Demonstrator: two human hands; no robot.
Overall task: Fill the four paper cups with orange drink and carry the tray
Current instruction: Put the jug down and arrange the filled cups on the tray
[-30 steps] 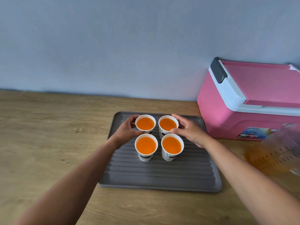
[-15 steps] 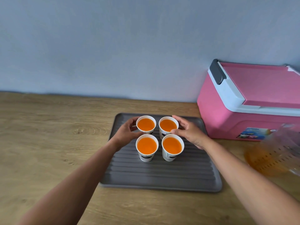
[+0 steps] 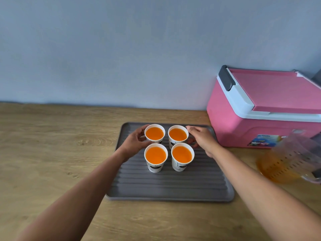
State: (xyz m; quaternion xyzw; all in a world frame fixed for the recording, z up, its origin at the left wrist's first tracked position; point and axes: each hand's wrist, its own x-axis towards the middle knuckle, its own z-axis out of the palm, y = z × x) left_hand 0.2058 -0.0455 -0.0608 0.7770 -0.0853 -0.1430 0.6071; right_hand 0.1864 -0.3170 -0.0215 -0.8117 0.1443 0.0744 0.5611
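Note:
Four white paper cups full of orange drink stand in a square on the grey ribbed tray (image 3: 170,186). My left hand (image 3: 134,144) curls around the left side of the back left cup (image 3: 154,133), thumb and fingers touching it. Fingertips of my right hand (image 3: 203,139) rest at the rim of the back right cup (image 3: 178,134), which that hand wraps from the right. The front left cup (image 3: 155,156) and the front right cup (image 3: 182,154) stand untouched, close to the back pair.
A pink cooler box (image 3: 260,115) with a white rim stands right of the tray against the blue-grey wall. A clear plastic jug (image 3: 286,164) with some orange drink sits at the right edge. The tray lies on a wooden tabletop (image 3: 52,145).
Both hands stay at the back cups. My right thumb has drawn slightly to the right, away from the gap between the right-hand cups. The cups have not moved.

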